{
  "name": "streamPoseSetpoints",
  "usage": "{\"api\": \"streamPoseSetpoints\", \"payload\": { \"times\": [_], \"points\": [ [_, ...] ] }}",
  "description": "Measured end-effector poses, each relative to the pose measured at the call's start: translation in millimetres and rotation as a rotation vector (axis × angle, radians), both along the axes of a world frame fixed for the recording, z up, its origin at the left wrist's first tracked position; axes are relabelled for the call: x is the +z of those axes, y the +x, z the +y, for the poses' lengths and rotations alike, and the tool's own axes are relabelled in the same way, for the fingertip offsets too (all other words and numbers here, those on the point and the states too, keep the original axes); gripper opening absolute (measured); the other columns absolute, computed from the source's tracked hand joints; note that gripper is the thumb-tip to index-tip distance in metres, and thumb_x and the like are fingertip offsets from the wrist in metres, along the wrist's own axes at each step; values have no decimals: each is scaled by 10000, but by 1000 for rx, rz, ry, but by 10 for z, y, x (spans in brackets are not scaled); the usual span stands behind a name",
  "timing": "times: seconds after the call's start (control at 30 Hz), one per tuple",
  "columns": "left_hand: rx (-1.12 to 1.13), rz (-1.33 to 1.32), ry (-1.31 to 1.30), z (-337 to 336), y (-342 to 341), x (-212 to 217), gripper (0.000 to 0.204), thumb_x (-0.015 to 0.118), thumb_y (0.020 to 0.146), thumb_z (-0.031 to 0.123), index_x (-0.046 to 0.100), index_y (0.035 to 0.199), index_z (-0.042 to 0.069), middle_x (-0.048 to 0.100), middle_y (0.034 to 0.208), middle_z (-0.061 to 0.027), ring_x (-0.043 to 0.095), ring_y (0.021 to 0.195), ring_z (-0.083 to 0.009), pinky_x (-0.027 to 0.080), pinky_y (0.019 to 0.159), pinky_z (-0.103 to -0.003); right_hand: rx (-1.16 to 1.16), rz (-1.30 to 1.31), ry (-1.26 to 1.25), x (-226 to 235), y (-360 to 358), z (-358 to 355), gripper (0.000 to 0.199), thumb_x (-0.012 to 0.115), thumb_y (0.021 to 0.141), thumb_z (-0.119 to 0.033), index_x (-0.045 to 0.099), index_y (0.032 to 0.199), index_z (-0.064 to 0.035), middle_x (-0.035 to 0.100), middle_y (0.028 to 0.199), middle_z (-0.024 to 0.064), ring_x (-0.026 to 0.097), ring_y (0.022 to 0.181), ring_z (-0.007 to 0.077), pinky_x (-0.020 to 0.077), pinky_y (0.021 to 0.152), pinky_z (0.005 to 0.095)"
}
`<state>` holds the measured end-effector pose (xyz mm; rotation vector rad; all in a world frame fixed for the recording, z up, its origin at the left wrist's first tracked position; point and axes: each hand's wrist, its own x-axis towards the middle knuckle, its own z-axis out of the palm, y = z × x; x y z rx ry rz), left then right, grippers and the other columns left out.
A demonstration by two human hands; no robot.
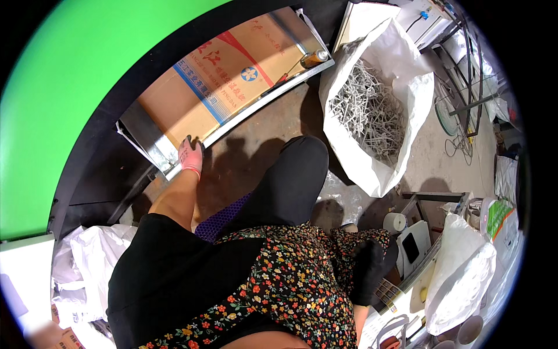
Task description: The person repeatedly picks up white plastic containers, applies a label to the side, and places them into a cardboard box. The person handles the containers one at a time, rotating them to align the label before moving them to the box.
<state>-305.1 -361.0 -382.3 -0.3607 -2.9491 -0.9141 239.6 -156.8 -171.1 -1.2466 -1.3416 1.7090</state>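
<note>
My left hand [190,156], in a pink glove with dark fingertips, rests at the near corner of a metal tray [216,135] at the upper left. Its fingers are stretched out over the tray's edge and grip nothing that I can see. A printed brown cardboard sheet [174,107] lines the tray. On the tray's right end lie a small spray can [314,59] and a thin tool with a red handle [282,78]. My right hand [367,273], in a black glove, hangs beside my flowered apron [296,273]. Its fingers are too dark to make out.
A big white sack [334,136] full of thin whitish plastic pieces [366,110] stands right of the tray. A green machine panel [87,75] fills the left. At the lower right are a metal-framed bench [436,198], a white roll [394,222] and white bags [462,273].
</note>
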Motion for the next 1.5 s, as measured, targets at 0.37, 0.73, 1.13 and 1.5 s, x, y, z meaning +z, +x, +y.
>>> {"api": "streamPoseSetpoints", "payload": {
  "times": [0.37,0.73,1.13,1.5],
  "points": [
    [232,-374,419,545,32,565,833,681,821,447,372,1416,-47,511,1336,-263,531,1204,-357,421,1005,-392,2,40,-366,-53,-465,-115,219,535,993,-282,579,905,-86,580,788,2,510,667,97,435,614,240],
    [-119,255,-136,-122,-192,492,521,668,832,325,556,1242,22,575,1218,-212,525,1127,-393,410,994,-449,40,125,-402,-397,-271,-164,179,558,985,-235,581,868,-101,570,762,-28,486,630,72,411,566,225],
    [-190,-64,-22,-157,-1581,1205,1005,724,750,540,281,1482,12,381,1470,-229,353,1375,-346,299,1129,-384,155,121,-343,-504,-239,-106,130,559,983,-180,611,945,-67,599,812,-9,537,687,86,450,615,228],
    [-916,338,-731,1189,-709,859,660,711,782,357,463,1367,176,393,1445,-119,325,1372,-331,263,1134,-464,-15,-19,-320,-320,-282,-289,135,549,986,-171,608,1018,-53,605,843,-8,549,728,84,463,648,228]
  ]
}}
